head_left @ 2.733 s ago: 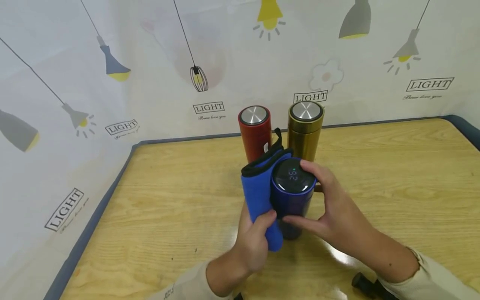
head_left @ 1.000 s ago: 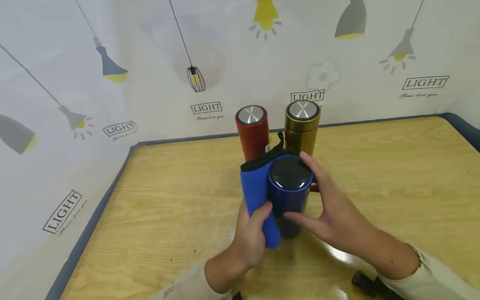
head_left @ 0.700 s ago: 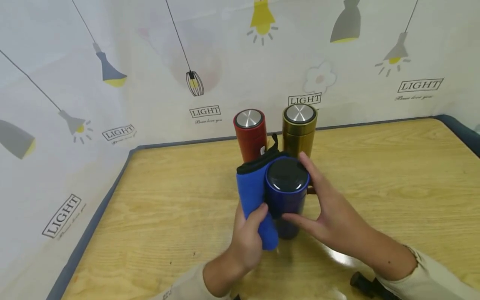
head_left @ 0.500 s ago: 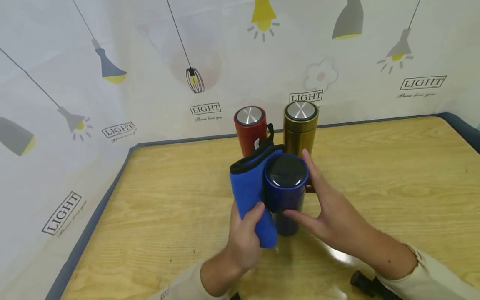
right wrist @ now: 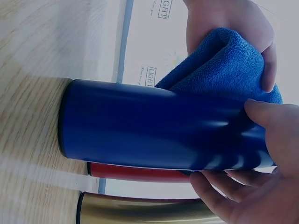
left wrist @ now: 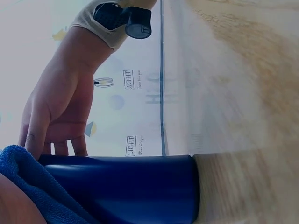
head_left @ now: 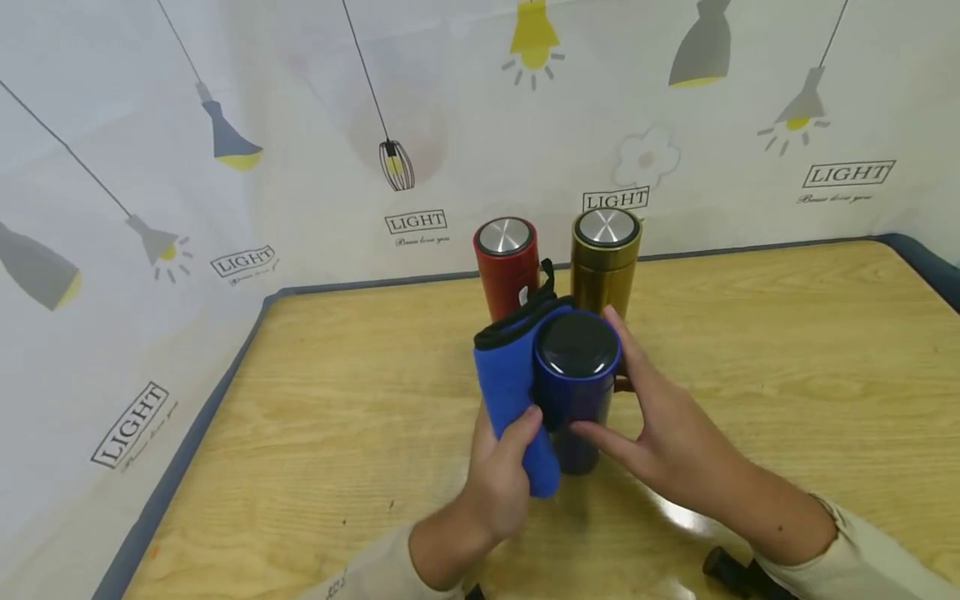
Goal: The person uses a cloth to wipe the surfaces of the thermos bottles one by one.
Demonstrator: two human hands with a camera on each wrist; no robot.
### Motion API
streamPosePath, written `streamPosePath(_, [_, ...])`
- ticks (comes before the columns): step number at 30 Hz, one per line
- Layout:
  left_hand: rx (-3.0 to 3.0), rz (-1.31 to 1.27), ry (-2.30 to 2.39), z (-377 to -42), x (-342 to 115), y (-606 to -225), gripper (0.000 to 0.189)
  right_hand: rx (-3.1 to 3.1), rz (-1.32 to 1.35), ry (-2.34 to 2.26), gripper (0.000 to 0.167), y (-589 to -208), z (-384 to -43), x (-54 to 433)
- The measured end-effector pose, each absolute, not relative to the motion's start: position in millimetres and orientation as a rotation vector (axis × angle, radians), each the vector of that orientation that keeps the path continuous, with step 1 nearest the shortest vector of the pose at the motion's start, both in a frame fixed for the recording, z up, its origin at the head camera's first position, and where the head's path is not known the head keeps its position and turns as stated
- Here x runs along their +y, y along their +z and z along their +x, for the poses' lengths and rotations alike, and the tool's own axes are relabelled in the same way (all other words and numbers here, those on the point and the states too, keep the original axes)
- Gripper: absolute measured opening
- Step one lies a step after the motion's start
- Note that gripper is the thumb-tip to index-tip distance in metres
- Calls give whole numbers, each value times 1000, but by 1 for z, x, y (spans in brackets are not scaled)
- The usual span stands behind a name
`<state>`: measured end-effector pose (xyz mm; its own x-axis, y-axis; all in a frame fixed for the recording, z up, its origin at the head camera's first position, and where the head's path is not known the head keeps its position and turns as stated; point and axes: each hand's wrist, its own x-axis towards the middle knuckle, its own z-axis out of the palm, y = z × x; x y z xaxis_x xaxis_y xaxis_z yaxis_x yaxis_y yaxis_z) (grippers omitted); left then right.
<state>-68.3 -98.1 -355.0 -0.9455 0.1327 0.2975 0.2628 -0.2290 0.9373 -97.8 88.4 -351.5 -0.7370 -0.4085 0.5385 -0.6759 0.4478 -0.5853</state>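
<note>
A blue thermos (head_left: pixel 576 400) with a glossy black lid stands upright in front of the person, its base at the tabletop in both wrist views. My right hand (head_left: pixel 667 421) grips its upper part from the right, thumb in front and fingers behind. Folded in my left hand (head_left: pixel 495 487) is a blue towel (head_left: pixel 510 383) with a black edge and a black loop. The towel lies against the thermos's left side, and the left thumb pinches it from the front. In the right wrist view the towel (right wrist: pixel 224 65) covers part of the thermos (right wrist: pixel 140 123).
Behind the blue thermos stand a red thermos (head_left: pixel 508 275) and a gold thermos (head_left: pixel 603 275), both with silver-topped lids. A wooden table (head_left: pixel 337 400) extends to a patterned backdrop (head_left: pixel 300 125). A black cylindrical piece (head_left: pixel 723 567) sits by the right sleeve.
The lid's lit number 26, visible at first, has gone dark. The left hand and towel swung slightly left, then back against the thermos. The right hand keeps its grip.
</note>
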Motion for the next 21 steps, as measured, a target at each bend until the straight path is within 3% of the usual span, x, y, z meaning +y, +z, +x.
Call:
streamPosePath(8, [-1890,-389,-2340,-65,-99,-354,51,-2383,920,1185,117,-354,-98,89])
streamPosePath(21, [-1807,-449,-2258,-62,-96,-350,47,-2391,925,1194,119,-353,-98,89])
